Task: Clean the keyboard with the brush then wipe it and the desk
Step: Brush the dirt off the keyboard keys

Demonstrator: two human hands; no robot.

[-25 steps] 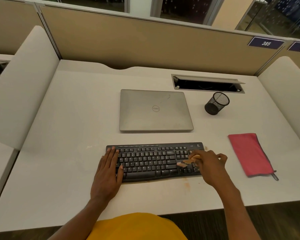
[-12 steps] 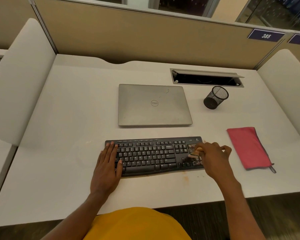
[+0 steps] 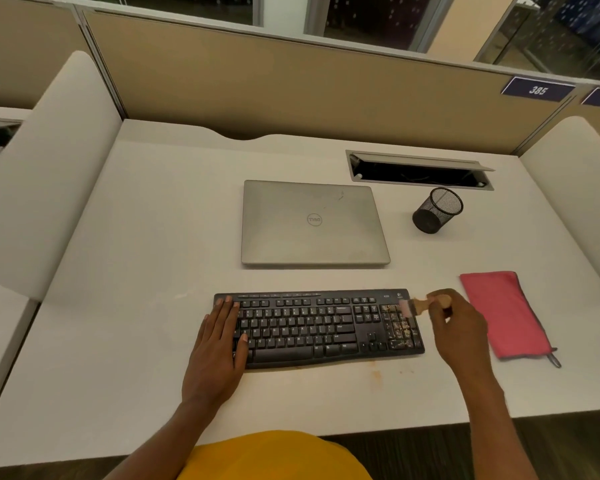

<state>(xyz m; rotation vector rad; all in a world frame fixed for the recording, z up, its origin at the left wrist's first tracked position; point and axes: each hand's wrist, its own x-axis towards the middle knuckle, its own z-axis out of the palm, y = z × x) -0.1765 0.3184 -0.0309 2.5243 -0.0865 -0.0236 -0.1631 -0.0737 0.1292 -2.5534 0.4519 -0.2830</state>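
A black keyboard (image 3: 321, 327) lies on the white desk (image 3: 146, 258) near its front edge. Crumbs speckle its number pad at the right end. My left hand (image 3: 219, 344) rests flat on the keyboard's left end with straight fingers. My right hand (image 3: 459, 327), just off the keyboard's right edge, grips a small wooden brush (image 3: 421, 304). Its bristles touch the top right corner of the number pad. A folded red cloth (image 3: 506, 313) lies to the right of that hand.
A closed silver laptop (image 3: 312, 223) sits behind the keyboard. A black mesh pen cup (image 3: 437, 210) stands right of it, in front of an open cable slot (image 3: 420, 171). Orange stains (image 3: 376, 375) mark the desk before the keyboard. White dividers flank both sides.
My right hand has moved the brush from the lower number pad up and right to the keyboard's top right corner. My left hand has stayed flat on the left end.
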